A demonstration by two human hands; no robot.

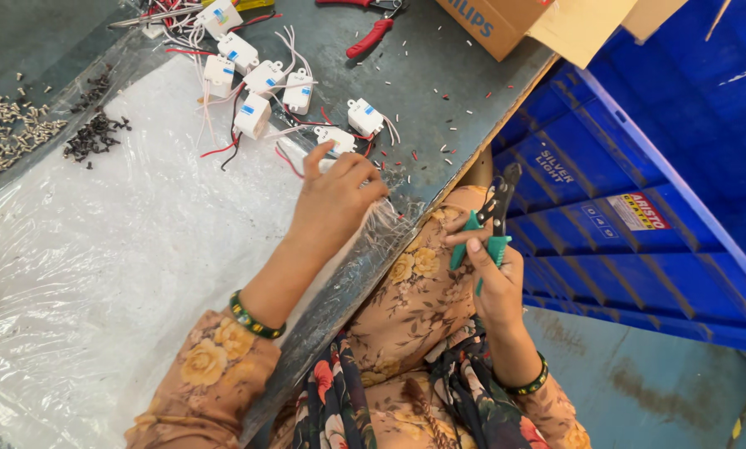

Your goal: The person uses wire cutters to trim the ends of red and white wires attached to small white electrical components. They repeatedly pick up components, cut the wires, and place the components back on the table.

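wire work is in hand at the bench edge. left hand (335, 195) is closed in a pinch on a bunch of thin white wires (387, 218), which trail off the table (439, 91) rim just beside a small white module (337, 138). right hand (493, 278) is wrapped around the green handles of a wire stripper (491, 223), held over the lap, tool head up and well apart from the wires. more white modules (252, 79) with red and white leads lie further up, near red-handled pliers (371, 35), with heaps of screws (11, 133) at the far left. judging by this, the step is picking a lead to trim; next calls for bringing stripper and wire end together squarely.
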